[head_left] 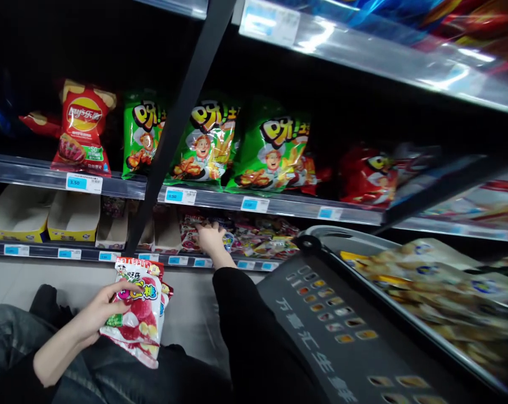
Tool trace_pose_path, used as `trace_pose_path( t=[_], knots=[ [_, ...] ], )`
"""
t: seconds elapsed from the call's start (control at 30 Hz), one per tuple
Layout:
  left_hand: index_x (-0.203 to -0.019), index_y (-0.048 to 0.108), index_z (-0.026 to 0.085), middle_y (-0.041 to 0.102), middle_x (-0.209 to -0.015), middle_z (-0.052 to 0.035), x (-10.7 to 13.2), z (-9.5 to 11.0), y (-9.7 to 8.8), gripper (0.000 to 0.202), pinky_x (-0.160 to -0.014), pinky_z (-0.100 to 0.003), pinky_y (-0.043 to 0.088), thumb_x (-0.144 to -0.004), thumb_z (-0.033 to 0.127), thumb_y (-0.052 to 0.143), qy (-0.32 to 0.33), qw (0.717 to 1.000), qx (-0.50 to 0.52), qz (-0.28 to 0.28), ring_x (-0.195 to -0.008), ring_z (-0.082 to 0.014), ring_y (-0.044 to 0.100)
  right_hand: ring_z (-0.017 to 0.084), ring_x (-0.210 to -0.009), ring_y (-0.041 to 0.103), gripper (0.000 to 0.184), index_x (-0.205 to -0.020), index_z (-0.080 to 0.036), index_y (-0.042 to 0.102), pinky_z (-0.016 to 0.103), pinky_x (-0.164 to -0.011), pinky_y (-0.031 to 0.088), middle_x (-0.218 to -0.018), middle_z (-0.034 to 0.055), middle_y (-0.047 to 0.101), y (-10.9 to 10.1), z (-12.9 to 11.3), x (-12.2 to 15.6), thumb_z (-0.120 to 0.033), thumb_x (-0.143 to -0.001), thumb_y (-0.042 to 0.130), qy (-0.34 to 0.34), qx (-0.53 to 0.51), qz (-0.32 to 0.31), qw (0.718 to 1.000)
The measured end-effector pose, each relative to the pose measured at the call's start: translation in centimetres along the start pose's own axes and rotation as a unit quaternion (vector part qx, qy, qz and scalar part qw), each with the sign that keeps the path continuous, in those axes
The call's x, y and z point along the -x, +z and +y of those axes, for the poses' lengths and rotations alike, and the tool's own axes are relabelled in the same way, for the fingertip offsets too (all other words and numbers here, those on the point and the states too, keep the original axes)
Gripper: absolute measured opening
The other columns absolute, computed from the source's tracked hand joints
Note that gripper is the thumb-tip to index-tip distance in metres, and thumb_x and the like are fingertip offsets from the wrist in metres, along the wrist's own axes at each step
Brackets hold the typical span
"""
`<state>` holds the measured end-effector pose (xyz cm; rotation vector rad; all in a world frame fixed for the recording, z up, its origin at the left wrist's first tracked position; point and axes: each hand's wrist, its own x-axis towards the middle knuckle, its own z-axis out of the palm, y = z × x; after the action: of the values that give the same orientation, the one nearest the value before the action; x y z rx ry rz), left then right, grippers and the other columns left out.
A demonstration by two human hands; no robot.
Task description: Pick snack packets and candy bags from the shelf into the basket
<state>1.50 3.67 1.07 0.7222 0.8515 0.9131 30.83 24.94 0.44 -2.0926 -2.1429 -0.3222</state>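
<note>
My left hand [104,306] is closed on gummy candy packets [138,314], red and white with fruit pictures, with at least one more packet behind the front one. They are held low, over my bent legs. Stretched out to the bottom shelf, my right hand [211,240] is among small candy packets [190,233] of several colours. Its fingers look apart and touch or nearly touch the packets; their tips are partly hidden, and no packet is plainly gripped.
A grey shopping basket [321,303] stands close on the right, filled with pale packaged snacks [430,286]. Above the candy, a shelf holds green chip bags [274,154] and a red chip bag [83,129]. Open cardboard boxes [72,216] sit at lower left. A dark slanted post [182,106] divides the shelves.
</note>
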Motion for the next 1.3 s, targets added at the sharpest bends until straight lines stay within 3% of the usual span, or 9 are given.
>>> trace_pose_path(
  t=[0.2, 0.4, 0.53, 0.6, 0.73, 0.83, 0.97, 1.13, 1.3],
  knots=[
    [-0.076, 0.07, 0.016, 0.067, -0.083, -0.003, -0.3, 0.0, -0.4, 0.017, -0.059, -0.022, 0.046, -0.059, 0.013, 0.067, 0.003, 0.999, 0.025, 0.022, -0.068, -0.0155, 0.063, 0.023, -0.088, 0.056, 0.02, -0.088, -0.016, 0.064, 0.036, -0.084, 0.032, -0.087, 0.0112, 0.067, -1.4, 1.8, 0.4, -0.021, -0.082, 0.045, -0.047, -0.011, 0.017, 0.999],
    [-0.067, 0.07, 0.014, 0.068, -0.075, -0.0045, -0.9, 0.0, -0.6, 0.011, -0.068, -0.025, 0.044, -0.06, 0.02, 0.066, 0.025, 0.997, 0.013, 0.074, -0.072, -0.0178, 0.061, 0.022, -0.086, 0.059, 0.029, -0.099, -0.015, 0.057, 0.028, -0.07, 0.039, -0.096, 0.0122, 0.064, -7.5, 1.9, 4.1, -0.025, -0.089, 0.032, -0.06, -0.037, 0.093, 0.993],
    [-0.067, 0.072, 0.015, 0.066, -0.083, -0.008, -0.9, 0.1, -0.5, 0.019, -0.083, -0.031, 0.04, -0.063, 0.032, 0.065, 0.103, 0.98, -0.132, 0.107, -0.089, -0.0252, 0.056, 0.021, -0.075, 0.061, 0.022, -0.091, -0.019, 0.058, 0.028, -0.064, 0.04, -0.084, 0.0076, 0.066, -14.0, -0.9, 7.4, -0.025, -0.085, 0.038, -0.102, -0.091, 0.125, 0.983],
    [-0.069, 0.072, 0.016, 0.064, -0.089, -0.0087, -0.8, 0.0, -0.4, 0.019, -0.09, -0.035, 0.036, -0.062, 0.033, 0.066, 0.149, 0.961, -0.2, 0.116, -0.096, -0.0283, 0.053, 0.019, -0.064, 0.06, 0.017, -0.084, -0.02, 0.058, 0.026, -0.059, 0.039, -0.073, 0.0044, 0.066, -17.2, -3.1, 9.0, -0.027, -0.083, 0.042, -0.129, -0.159, 0.096, 0.974],
    [-0.077, 0.072, 0.017, 0.062, -0.097, -0.0094, -0.2, -0.5, -0.2, 0.026, -0.092, -0.036, 0.035, -0.06, 0.036, 0.07, 0.196, 0.953, -0.228, 0.039, -0.099, -0.0306, 0.052, 0.015, -0.059, 0.057, 0.012, -0.078, -0.021, 0.056, 0.025, -0.057, 0.041, -0.069, 0.001, 0.064, -21.5, -8.2, 11.0, -0.025, -0.081, 0.044, -0.196, -0.309, 0.025, 0.93],
    [-0.089, 0.068, 0.017, 0.066, -0.093, -0.0086, 0.4, -0.9, 0.1, 0.045, -0.086, -0.036, 0.041, -0.054, 0.043, 0.074, 0.19, 0.972, -0.135, 0.011, -0.092, -0.0298, 0.056, 0.014, -0.065, 0.058, 0.012, -0.077, -0.02, 0.055, 0.024, -0.059, 0.041, -0.071, 0.0, 0.064, -21.4, -11.3, 11.3, -0.023, -0.081, 0.044, -0.239, -0.376, -0.037, 0.894],
    [-0.086, 0.066, 0.015, 0.07, -0.087, -0.0078, 0.4, -0.8, 0.5, 0.048, -0.08, -0.034, 0.045, -0.048, 0.041, 0.078, 0.171, 0.98, -0.077, 0.061, -0.087, -0.0283, 0.06, 0.014, -0.068, 0.058, 0.012, -0.079, -0.019, 0.056, 0.023, -0.06, 0.041, -0.074, -0.0001, 0.063, -18.5, -13.3, 10.6, -0.021, -0.081, 0.045, -0.223, -0.402, -0.066, 0.886],
    [-0.078, 0.067, 0.013, 0.071, -0.083, -0.0081, -0.4, -0.6, 0.3, 0.036, -0.077, -0.033, 0.048, -0.055, 0.04, 0.075, 0.129, 0.986, -0.053, 0.093, -0.085, -0.0277, 0.062, 0.015, -0.07, 0.058, 0.018, -0.09, -0.018, 0.058, 0.023, -0.06, 0.042, -0.079, 0.0021, 0.064, -15.5, -12.8, 10.1, -0.028, -0.08, 0.048, -0.178, -0.451, -0.101, 0.868],
    [-0.089, 0.066, 0.014, 0.071, -0.092, -0.0089, -0.7, -0.9, 0.3, 0.038, -0.082, -0.036, 0.047, -0.059, 0.036, 0.074, 0.123, 0.989, -0.042, 0.075, -0.09, -0.0273, 0.062, 0.014, -0.065, 0.055, 0.016, -0.074, -0.016, 0.056, 0.022, -0.054, 0.041, -0.07, 0.0009, 0.06, -14.7, -11.5, 10.1, -0.03, -0.076, 0.051, -0.162, -0.464, -0.124, 0.862]
  ],
)
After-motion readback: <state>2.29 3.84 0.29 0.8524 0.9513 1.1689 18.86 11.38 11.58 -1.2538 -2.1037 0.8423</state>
